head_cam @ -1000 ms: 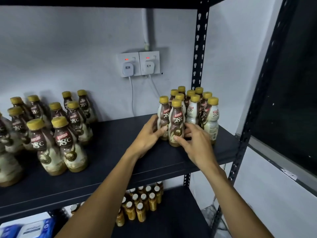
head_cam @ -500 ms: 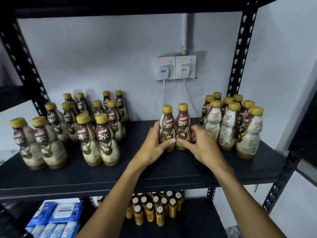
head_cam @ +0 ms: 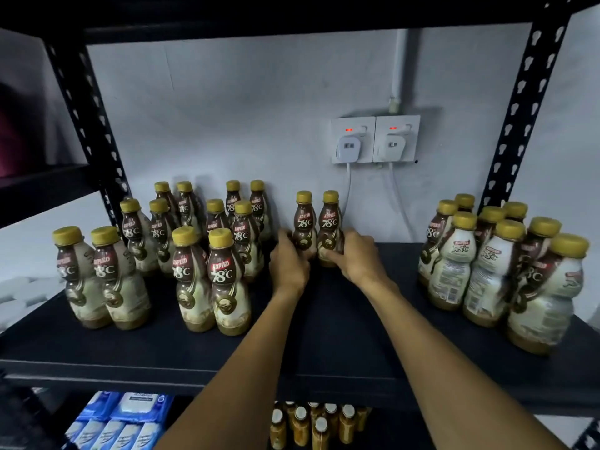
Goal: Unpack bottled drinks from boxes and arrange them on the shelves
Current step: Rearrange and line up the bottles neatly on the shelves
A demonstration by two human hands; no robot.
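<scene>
Two brown coffee bottles with gold caps stand side by side at the back middle of the black shelf [head_cam: 341, 323]. My left hand [head_cam: 287, 266] grips the left bottle [head_cam: 304, 222] low on its body. My right hand [head_cam: 358, 259] grips the right bottle [head_cam: 330, 222] the same way. Rows of the same bottles [head_cam: 194, 254] stand paired on the shelf's left half. A tight cluster of bottles [head_cam: 500, 267] stands at the right end.
Two wall sockets with white plugs [head_cam: 375, 139] and hanging cables are just behind the held bottles. Black perforated uprights [head_cam: 519, 108] frame the shelf. Below it sit small amber bottles [head_cam: 311, 423] and blue wipe packs [head_cam: 123, 420].
Both hands slid the two bottles away from the right cluster, leftward and toward the back wall. The camera view swung left.
</scene>
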